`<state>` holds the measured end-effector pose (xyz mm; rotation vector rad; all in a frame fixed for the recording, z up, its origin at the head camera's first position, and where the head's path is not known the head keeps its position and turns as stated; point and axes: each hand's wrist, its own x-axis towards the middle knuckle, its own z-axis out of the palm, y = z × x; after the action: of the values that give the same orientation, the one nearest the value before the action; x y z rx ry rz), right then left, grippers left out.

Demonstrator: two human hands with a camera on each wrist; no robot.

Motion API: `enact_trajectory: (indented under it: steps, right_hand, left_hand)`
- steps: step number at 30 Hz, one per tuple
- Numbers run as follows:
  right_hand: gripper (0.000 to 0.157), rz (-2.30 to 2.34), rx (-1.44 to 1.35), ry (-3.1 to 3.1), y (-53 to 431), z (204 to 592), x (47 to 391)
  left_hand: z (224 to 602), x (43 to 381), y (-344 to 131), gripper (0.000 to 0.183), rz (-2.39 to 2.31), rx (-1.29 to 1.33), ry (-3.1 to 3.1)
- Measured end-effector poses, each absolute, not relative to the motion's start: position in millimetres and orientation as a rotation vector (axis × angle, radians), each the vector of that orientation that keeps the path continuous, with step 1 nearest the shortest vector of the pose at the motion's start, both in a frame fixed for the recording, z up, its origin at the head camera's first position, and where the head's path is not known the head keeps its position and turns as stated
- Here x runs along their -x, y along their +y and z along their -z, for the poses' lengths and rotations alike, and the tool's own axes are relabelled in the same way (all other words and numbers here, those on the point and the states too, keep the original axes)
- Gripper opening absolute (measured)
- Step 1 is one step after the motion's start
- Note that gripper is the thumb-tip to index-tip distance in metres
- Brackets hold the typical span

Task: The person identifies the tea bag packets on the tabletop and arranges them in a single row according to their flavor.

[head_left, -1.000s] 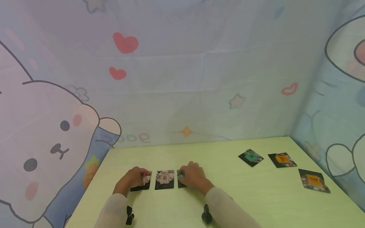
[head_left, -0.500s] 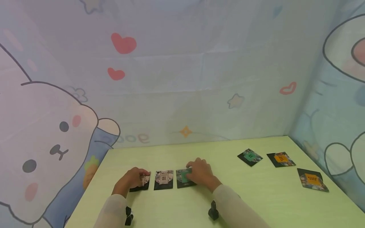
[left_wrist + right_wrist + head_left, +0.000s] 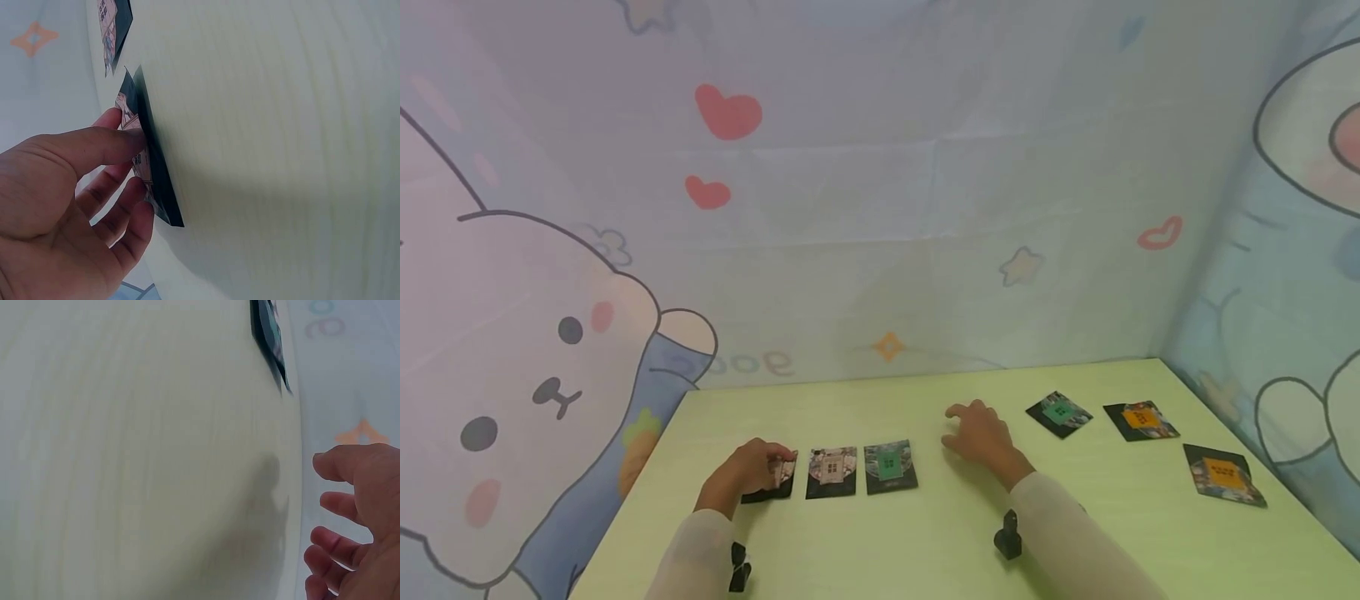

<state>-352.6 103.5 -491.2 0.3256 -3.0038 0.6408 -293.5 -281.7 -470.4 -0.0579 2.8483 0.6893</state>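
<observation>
With L hand [image 3: 752,468], held the L-end packet [image 3: 787,475], pink label & black lower part, btwn thumb & curled fingertips, thumb across the printed face in the L-wrist view; hid approx. half of it from the head cam. Couldn't tell if fully flat on the yellow-green table [image 3: 887,542] or tipped a bit. Had R hand [image 3: 981,435] wide, fingers apart & slightly bent, gripping nothing, over the table btwn the near green packet [image 3: 891,467] & the far green packet [image 3: 1059,414]; cast a soft shadow on the tabletop in the R-wrist view. Saw three packets in a rough row L of centre: L-end one, then mid packet [image 3: 832,472], also pink-labelled, then near green, turned slightly, w/ narrow gaps btwn. Saw three more toward the R side, well apart from the row: far green set cornerwise, inner orange packet [image 3: 1142,420] near it, outer orange packet [image 3: 1225,474] closer to the R table edge. Couldn't read label print. Noted pale long sleeves [image 3: 688,554] & a small black fitting [image 3: 739,568] by L wrist, similar by R. Behind, saw pastel backdrop [image 3: 887,250] w/ red hearts [image 3: 727,112] & white cartoon animal [image 3: 520,358] at L.
</observation>
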Motion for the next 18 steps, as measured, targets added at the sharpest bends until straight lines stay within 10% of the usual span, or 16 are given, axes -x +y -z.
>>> enact_trajectory:
  steps: [18]
  right_hand:
    - [0.063,-0.646,0.026,-3.048,218.8,473.1,380.6]
  left_hand:
    - [471.2,294.2,-282.9,0.052,-0.705,0.078,2.839]
